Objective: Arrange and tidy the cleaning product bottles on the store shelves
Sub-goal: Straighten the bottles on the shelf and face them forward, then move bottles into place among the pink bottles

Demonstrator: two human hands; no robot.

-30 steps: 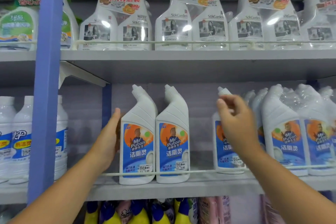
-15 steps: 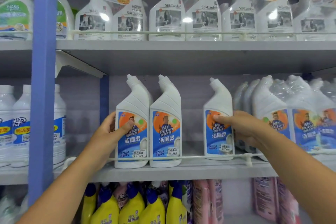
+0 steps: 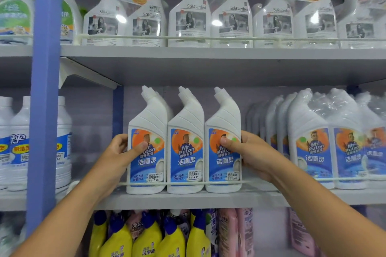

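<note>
Three white bottles (image 3: pixel 186 142) upright, touching, on grey shelf (image 3: pixel 188 199), left hand (image 3: pixel 119 152) and right hand (image 3: pixel 248 152) gripping outer two.

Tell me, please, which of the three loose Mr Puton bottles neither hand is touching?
The middle bottle: the left hand grips the left bottle, the right hand the right bottle.

Shop: price-tagged bottles (image 3: pixel 186 142) on shelves (image 3: pixel 208 62)

Matt white plastic bottles (image 3: pixel 186 131), glossy labels (image 3: pixel 186 156)
</note>
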